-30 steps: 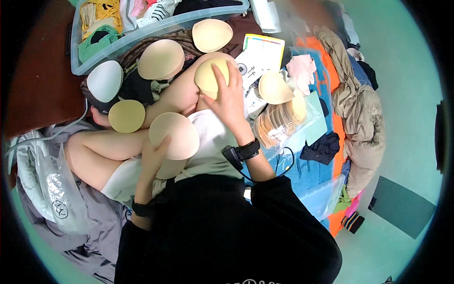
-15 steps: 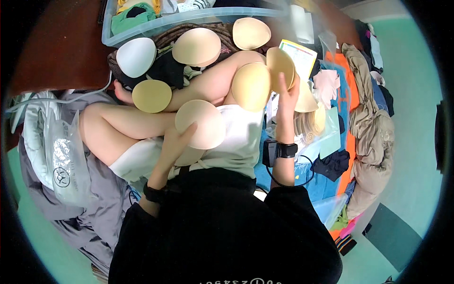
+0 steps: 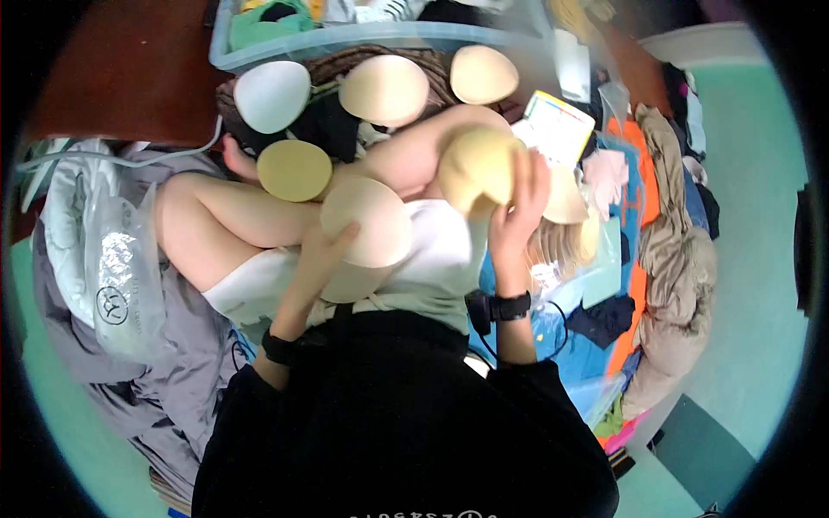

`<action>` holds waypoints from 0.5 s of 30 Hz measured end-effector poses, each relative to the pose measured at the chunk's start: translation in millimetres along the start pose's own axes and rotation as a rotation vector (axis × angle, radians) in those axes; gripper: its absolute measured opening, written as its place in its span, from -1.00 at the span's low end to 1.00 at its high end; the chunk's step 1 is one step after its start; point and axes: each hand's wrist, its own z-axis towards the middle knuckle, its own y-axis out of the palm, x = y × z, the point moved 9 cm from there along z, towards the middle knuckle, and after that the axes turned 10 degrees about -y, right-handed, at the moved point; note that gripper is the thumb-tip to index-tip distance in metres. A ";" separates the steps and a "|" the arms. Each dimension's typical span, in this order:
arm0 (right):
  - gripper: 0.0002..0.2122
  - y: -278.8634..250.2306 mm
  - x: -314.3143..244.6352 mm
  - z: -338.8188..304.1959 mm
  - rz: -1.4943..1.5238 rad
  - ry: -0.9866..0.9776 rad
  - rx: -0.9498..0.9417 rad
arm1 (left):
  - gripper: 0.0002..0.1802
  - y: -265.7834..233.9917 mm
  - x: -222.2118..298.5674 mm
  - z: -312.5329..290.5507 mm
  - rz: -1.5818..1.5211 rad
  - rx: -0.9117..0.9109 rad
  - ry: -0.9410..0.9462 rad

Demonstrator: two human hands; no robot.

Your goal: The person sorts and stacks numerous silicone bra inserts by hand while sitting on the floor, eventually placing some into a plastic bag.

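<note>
My left hand [image 3: 321, 259] grips a pale beige bra pad [image 3: 370, 220] above my lap, its thumb over the pad's near edge. Another pale pad [image 3: 352, 283] shows partly beneath that hand. Over my right thigh, my right hand [image 3: 522, 194] has its fingers closed on a yellowish bra pad [image 3: 477, 164], blurred by motion. This pad overlaps a similar one, and where one ends and the other begins cannot be made out. Beyond my legs lie a white pad [image 3: 273, 97], a cream pad [image 3: 384, 90] and a peach pad [image 3: 484, 75]. An olive-yellow pad [image 3: 294, 171] rests by my shin.
Stacked pads [image 3: 557, 250] in clear plastic sit right of my right hand, near a printed card [image 3: 554, 128]. A clear storage bin [image 3: 380, 36] with clothes stands at the far side. Folded beige cloth [image 3: 669, 259] lies right; a clear plastic bag [image 3: 121, 293] lies left.
My right hand has swung its pad leftward over the pad on my thigh, and its fingers have turned. My left hand keeps its hold. The whole view has shifted slightly.
</note>
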 end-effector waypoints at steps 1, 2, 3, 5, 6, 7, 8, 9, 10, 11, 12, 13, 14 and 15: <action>-0.33 26.1 -4.0 -9.4 -0.141 -0.090 -0.232 | -0.65 -4.7 -2.3 2.9 0.003 0.028 0.017; -0.33 35.8 -9.9 -12.5 -0.076 -0.066 -0.259 | -0.64 -4.3 -10.7 6.6 0.112 0.005 0.016; -0.32 45.0 -17.6 -14.4 -0.010 -0.046 -0.290 | -0.63 -5.6 -16.8 8.4 0.219 -0.015 0.011; -0.26 43.0 -20.2 -17.6 0.053 -0.037 -0.244 | -0.62 -4.4 -2.7 4.8 0.152 0.012 0.086; -0.19 45.0 -19.3 -16.9 0.006 -0.036 -0.278 | -0.61 -2.8 6.8 2.0 0.089 0.004 0.157; -0.13 43.4 -22.5 -15.3 -0.003 -0.046 -0.296 | -0.61 -5.6 8.5 0.6 0.093 0.031 0.161; -0.10 44.7 -23.3 -14.5 -0.008 -0.033 -0.304 | -0.61 -5.3 6.8 0.5 0.066 0.006 0.118; -0.08 46.8 -24.5 -13.8 -0.011 -0.019 -0.311 | -0.61 -4.5 5.2 -0.3 0.039 -0.019 0.074; -0.05 48.2 -23.1 -15.3 -0.015 -0.015 -0.296 | -0.59 -5.9 8.4 -0.6 0.054 0.039 0.087; -0.07 49.4 -23.9 -15.7 -0.031 -0.013 -0.283 | -0.59 -10.3 -0.5 1.7 0.051 0.058 0.093; -0.11 50.2 -27.0 -13.4 -0.034 -0.011 -0.250 | -0.56 -11.8 -21.2 9.9 0.105 0.044 0.057; -0.15 48.8 -27.6 -12.7 -0.047 -0.007 -0.224 | -0.53 -8.7 -24.4 10.9 0.150 0.020 0.016; -0.15 52.2 -27.5 -12.9 -0.045 -0.017 -0.227 | -0.53 -9.5 -23.3 9.7 0.142 0.028 0.016; -0.20 50.7 -25.7 -12.4 -0.049 -0.024 -0.168 | -0.50 -13.2 -15.4 7.6 0.139 0.067 0.075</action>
